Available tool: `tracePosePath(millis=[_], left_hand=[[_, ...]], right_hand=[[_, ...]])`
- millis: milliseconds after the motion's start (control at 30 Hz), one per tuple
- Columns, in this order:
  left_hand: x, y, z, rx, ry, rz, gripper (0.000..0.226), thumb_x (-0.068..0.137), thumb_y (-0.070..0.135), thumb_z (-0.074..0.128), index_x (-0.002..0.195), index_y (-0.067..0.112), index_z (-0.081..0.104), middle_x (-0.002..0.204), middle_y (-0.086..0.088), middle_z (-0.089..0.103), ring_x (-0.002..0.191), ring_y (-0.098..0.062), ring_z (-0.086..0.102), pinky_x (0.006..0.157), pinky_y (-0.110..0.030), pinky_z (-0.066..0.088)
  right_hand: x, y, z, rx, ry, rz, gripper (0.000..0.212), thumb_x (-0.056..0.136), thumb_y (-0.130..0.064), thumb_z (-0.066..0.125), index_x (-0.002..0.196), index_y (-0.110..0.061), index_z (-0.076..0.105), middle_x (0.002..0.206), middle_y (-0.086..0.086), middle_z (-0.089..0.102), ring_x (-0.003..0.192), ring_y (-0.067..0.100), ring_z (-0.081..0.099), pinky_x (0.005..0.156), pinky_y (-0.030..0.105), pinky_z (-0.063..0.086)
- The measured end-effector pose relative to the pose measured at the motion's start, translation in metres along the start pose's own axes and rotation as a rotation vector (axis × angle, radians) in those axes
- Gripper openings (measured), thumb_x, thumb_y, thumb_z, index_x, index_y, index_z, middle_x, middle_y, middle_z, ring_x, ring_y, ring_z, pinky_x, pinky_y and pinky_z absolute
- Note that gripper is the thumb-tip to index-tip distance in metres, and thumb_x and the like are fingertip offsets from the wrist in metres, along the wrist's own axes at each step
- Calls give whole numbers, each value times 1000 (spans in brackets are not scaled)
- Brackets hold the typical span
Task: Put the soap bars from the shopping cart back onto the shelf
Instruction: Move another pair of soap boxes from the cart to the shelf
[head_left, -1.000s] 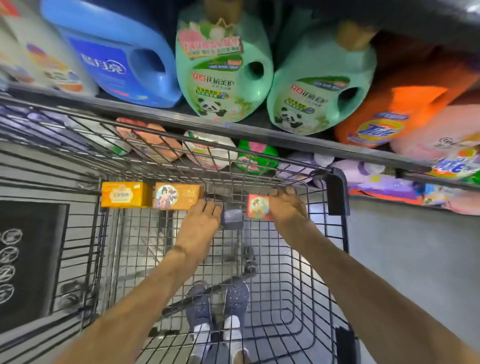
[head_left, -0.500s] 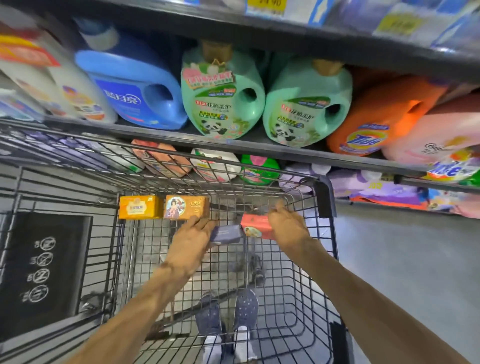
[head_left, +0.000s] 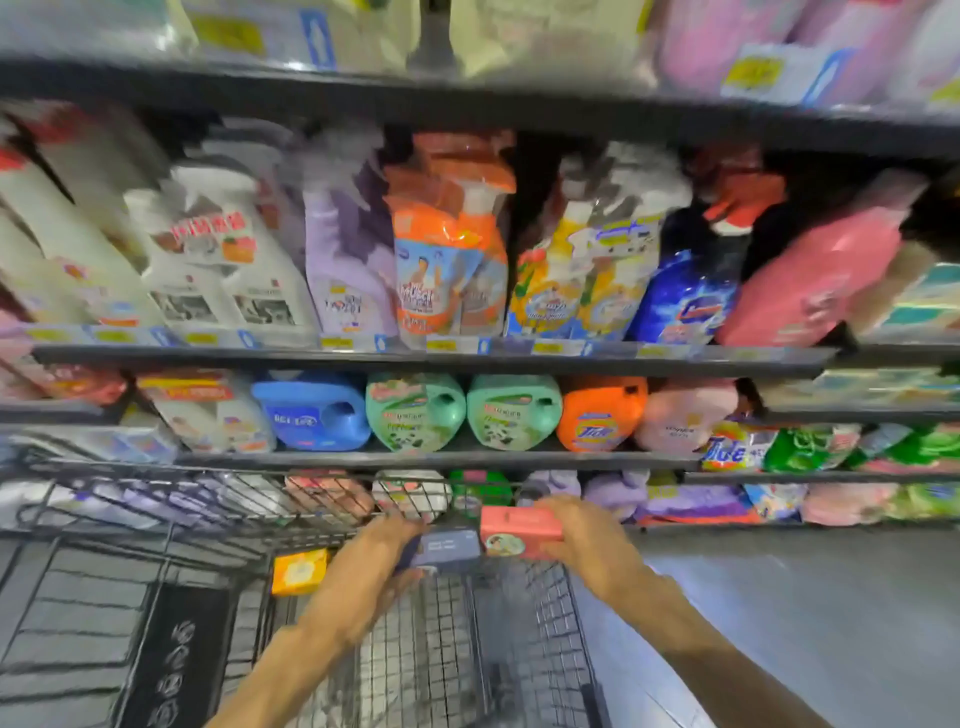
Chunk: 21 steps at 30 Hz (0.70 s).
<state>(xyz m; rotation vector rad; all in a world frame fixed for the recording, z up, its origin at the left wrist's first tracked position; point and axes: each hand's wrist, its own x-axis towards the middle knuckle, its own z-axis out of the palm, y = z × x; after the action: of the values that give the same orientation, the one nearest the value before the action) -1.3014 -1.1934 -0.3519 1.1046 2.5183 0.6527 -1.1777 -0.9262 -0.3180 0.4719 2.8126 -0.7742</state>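
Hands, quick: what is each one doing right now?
Left hand: closed around a dark blue soap box.
Right hand: closed around a pink soap box.

You've lifted both hands: left hand (head_left: 387, 558) grips the dark soap bar (head_left: 448, 548), right hand (head_left: 582, 540) the red bar (head_left: 517, 530), mid-frame.
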Motion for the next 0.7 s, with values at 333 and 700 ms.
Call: tracePosePath(millis=[333,700], left_hand=[[35,164,-101,-264,-36,233,55,71,61,77,118,43,57,110,18,56,106,-12,59,91,-28,49],[92,383,-107,-244,-18,581,42,76,56,76,114,42,61,111,25,62,105,1,60,91,-31,50]], right_hand=[[-137,8,-188,247,244,147,34,68,-21,79,98,-30,66,77,-12,61,72,2,57,65,12,41],[-281,137,-305,261,506,288,41,70,-19,81,107,-29,67,87,-10,70,77,-1,63,65,15,45]])
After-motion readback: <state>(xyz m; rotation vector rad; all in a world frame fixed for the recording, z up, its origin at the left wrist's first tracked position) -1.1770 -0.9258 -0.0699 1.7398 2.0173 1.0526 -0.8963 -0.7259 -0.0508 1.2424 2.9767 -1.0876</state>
